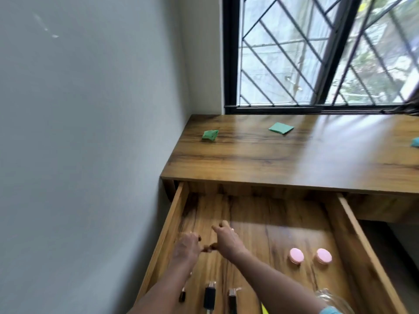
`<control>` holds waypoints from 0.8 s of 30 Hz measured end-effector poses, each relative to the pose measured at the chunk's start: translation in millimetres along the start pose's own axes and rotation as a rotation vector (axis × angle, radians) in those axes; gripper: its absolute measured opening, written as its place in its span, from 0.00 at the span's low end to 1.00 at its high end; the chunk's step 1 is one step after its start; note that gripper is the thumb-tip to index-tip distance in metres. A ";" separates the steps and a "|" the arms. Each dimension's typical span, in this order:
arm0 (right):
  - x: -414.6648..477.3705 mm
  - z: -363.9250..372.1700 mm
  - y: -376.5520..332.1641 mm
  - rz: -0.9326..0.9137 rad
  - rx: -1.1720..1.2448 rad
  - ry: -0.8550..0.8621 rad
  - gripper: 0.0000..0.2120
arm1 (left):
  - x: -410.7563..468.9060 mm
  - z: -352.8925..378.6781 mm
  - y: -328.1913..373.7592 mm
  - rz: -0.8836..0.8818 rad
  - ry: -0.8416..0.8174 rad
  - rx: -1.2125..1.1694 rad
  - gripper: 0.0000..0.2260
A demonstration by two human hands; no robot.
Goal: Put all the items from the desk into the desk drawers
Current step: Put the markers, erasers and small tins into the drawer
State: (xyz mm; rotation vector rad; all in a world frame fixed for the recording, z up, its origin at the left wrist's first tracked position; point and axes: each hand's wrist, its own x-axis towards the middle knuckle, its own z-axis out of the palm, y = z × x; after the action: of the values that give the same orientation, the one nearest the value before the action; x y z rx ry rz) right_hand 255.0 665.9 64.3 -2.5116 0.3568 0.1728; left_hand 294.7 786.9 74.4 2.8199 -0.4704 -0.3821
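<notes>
Looks down on a wood-grain desk (294, 159) below a window (294, 53) with a black diagonal grille, upper right of the frame. Shows three paper pieces on the desktop: one crumpled green scrap (210, 134) at centre left, one flat folded green square (281, 128) right of centre, and one teal piece (415, 141) cut off by the right edge. Shows in the lower half an open drawer (353, 234) of the same wood, holding two round items side by side at lower right, a pink disc (296, 255) and a second pink disc (323, 255), plus three dark narrow objects (209, 295) along the bottom edge, too blurred to identify. Reaches in with two bare arms from the bottom: left hand (187, 245) and right hand (224, 239) close together over the drawer's left part, fingers curled, thumbs nearly meeting; cannot tell through the blur whether either grips anything. Wears a clear bangle (333, 298) on the right wrist.
</notes>
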 end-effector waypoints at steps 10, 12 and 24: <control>-0.3 -138.2 68.9 0.247 -0.004 0.315 0.20 | 58.9 -35.9 129.6 0.217 0.110 -0.041 0.21; -4.0 -161.0 87.0 0.291 0.018 0.344 0.20 | 63.6 -33.2 160.5 0.233 0.088 -0.067 0.21; -67.8 -266.1 255.1 0.287 0.032 0.353 0.23 | 11.5 53.0 371.5 0.291 0.179 -0.169 0.16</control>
State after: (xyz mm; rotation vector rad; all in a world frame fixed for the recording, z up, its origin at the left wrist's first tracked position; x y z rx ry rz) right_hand 127.4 326.2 158.0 -2.4449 0.8558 -0.1676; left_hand 185.5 432.1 130.7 2.5427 -0.7565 -0.1032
